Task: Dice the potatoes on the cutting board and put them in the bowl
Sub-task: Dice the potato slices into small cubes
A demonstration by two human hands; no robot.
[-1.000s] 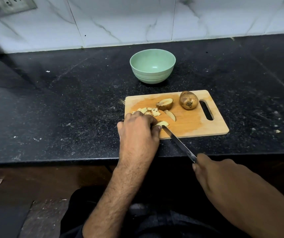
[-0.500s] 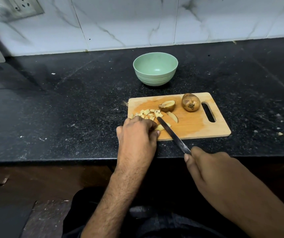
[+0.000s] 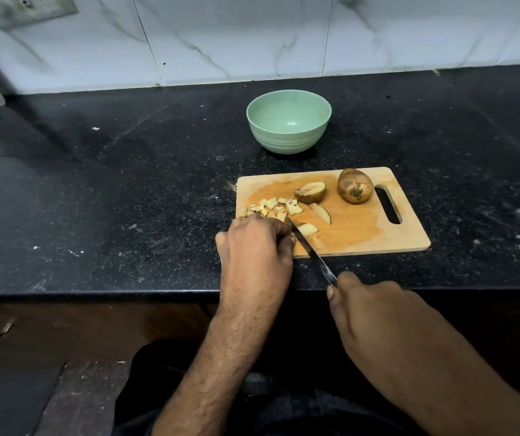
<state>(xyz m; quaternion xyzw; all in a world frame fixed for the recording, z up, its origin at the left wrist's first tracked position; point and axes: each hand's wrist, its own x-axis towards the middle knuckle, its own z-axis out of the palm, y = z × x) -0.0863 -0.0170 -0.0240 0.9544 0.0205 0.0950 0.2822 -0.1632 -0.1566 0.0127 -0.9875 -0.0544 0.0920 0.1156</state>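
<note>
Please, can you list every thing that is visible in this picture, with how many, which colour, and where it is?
bowl: one, pale green, nothing in it, on the counter behind the board.
cutting board: one, light wood, on the counter's front part.
whole potato: one, brown, far right on the board, by the handle slot.
half potato: one, brown skin, mid-board.
potato wedges: two, pale yellow, near the blade.
diced pieces: a small pile, pale yellow, the board's left side.
knife: one, steel blade, across the board's near edge.
counter: black, speckled.
wall tiles: white marble.
socket plate: one, top left.
left hand: steadies a wedge.
right hand: grips the knife handle.
</note>
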